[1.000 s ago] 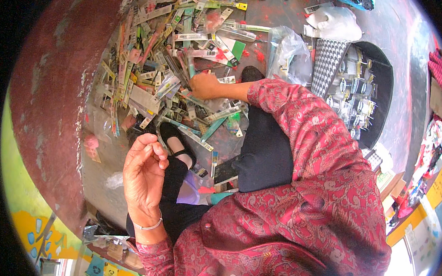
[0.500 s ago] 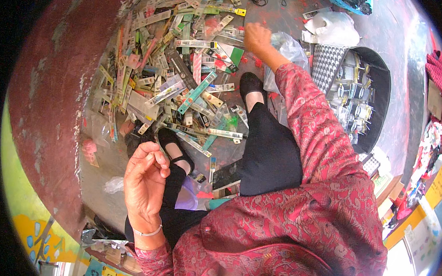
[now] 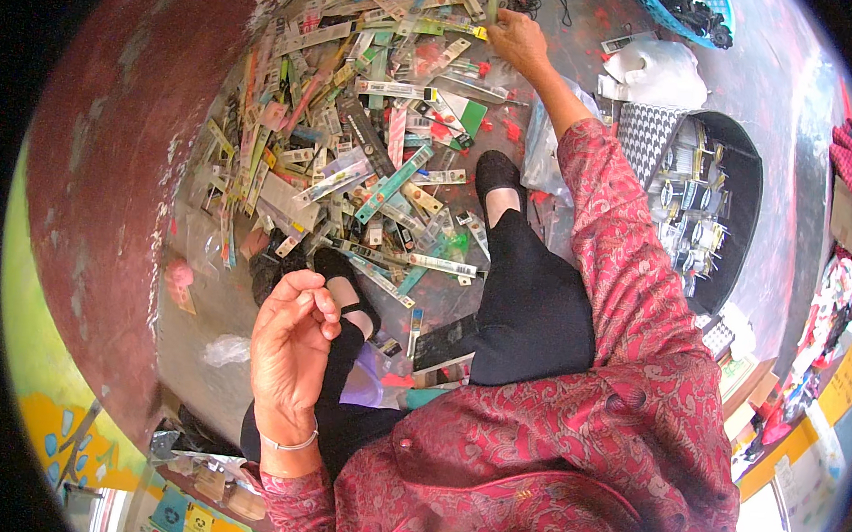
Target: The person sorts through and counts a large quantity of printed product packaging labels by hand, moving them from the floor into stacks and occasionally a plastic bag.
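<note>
My right hand [image 3: 519,39] reaches out to the far edge of a heap of flat, narrow packaging strips [image 3: 356,120]. Its fingers are closed at the lower end of a pale green, see-through strip [image 3: 493,3]. Raised above my left shoe, my left hand [image 3: 292,350] has its fingers curled in toward the thumb. Anything inside that curl is too small or hidden to make out. Among the heap lie a teal strip [image 3: 393,184] and a dark grey strip [image 3: 367,135].
A black-lined checked bin [image 3: 641,133] at the right holds several clear packs [image 3: 690,197]. Beside it lie a white bag [image 3: 658,72] and a clear plastic bag [image 3: 550,143]. A blue basket [image 3: 679,25] stands at the far right. A dark red wall [image 3: 97,185] curves along the left.
My right hand has moved farther out, and a pale green strip now shows at its fingers. The left hand stays curled; the whole view has shifted slightly.
</note>
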`<state>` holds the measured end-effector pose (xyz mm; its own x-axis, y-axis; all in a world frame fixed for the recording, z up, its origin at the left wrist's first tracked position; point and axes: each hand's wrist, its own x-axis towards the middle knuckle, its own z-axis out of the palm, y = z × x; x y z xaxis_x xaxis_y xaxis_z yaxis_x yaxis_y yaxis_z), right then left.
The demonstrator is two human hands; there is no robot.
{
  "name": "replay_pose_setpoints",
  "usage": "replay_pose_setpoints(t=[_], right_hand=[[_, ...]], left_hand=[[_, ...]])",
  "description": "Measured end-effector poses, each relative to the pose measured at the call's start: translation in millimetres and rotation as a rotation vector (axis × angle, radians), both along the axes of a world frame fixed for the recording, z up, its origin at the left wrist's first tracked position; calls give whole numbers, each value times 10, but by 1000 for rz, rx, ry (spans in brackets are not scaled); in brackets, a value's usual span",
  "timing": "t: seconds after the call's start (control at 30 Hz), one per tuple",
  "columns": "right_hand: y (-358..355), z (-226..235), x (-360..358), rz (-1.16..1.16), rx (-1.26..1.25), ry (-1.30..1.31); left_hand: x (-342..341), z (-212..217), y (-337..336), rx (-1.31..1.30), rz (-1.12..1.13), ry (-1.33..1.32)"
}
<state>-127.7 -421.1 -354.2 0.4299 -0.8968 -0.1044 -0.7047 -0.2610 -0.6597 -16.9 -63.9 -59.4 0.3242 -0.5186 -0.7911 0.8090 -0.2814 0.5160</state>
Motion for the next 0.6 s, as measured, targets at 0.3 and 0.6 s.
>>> replay_pose_setpoints(t=[0.3,0.6], right_hand=[[1232,-229,835,563,66,454],[2053,165,814,764,352,305]], left_hand=[[-86,-2,-5,32,-2,5],[-57,0,-6,21,-17,5]])
